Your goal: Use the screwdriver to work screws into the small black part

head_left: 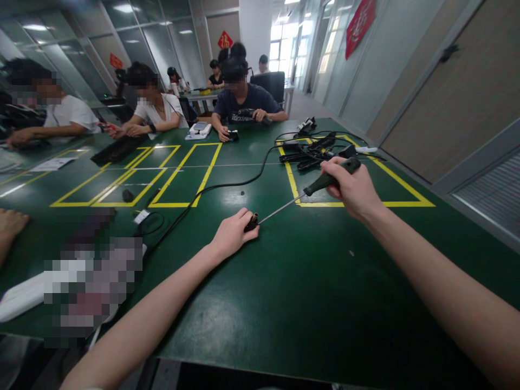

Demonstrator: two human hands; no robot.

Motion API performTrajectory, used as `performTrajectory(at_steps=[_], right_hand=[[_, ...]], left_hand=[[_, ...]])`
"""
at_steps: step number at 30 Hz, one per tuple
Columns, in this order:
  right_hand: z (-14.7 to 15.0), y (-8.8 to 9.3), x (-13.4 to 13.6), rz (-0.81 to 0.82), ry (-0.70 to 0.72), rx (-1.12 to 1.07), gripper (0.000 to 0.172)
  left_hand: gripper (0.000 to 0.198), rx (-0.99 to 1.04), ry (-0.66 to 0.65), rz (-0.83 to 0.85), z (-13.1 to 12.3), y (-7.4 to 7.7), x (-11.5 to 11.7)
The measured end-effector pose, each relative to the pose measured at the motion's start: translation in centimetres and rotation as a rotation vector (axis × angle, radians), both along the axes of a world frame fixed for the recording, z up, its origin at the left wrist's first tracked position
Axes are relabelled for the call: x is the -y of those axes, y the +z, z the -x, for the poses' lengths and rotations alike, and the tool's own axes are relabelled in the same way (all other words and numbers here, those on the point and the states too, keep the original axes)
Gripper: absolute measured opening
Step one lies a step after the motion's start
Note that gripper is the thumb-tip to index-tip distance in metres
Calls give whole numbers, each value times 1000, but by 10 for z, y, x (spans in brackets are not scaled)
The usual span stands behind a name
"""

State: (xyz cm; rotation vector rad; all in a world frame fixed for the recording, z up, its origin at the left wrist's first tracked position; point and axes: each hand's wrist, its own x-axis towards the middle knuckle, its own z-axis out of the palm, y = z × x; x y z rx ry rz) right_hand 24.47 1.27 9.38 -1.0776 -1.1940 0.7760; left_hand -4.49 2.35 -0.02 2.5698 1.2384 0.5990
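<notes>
My right hand (349,184) is closed around the dark handle of a screwdriver (282,209), whose thin metal shaft slants down to the left. Low over the green table (284,303), my left hand (235,233) pinches a small black part (252,222) with a round metal-looking end. The screwdriver's tip meets or lies right beside this part; the exact contact is too small to make out. Fingers partly cover the part, so its kind is unclear.
Black parts and cables (311,151) lie in a yellow-taped area at the back right. A black cable (231,184) crosses the table. Blurred items and a white object (24,292) lie at left. Across the table a person (244,103) holds a dark tool; others sit at left.
</notes>
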Motion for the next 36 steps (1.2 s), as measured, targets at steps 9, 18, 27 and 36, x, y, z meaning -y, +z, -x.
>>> performTrajectory(at_steps=[9, 18, 27, 36], right_hand=[[2, 0, 1, -2, 11, -13, 32], [1, 2, -1, 25, -25, -63, 29], [-3, 2, -6, -48, -91, -131, 27], [3, 0, -4, -50, -99, -123, 19]], left_hand=[[16, 47, 2, 16, 1, -2, -1], [23, 90, 30, 6, 0, -1, 0], [51, 245, -88, 191, 21, 9, -7], [28, 337, -140, 412, 29, 12, -15]])
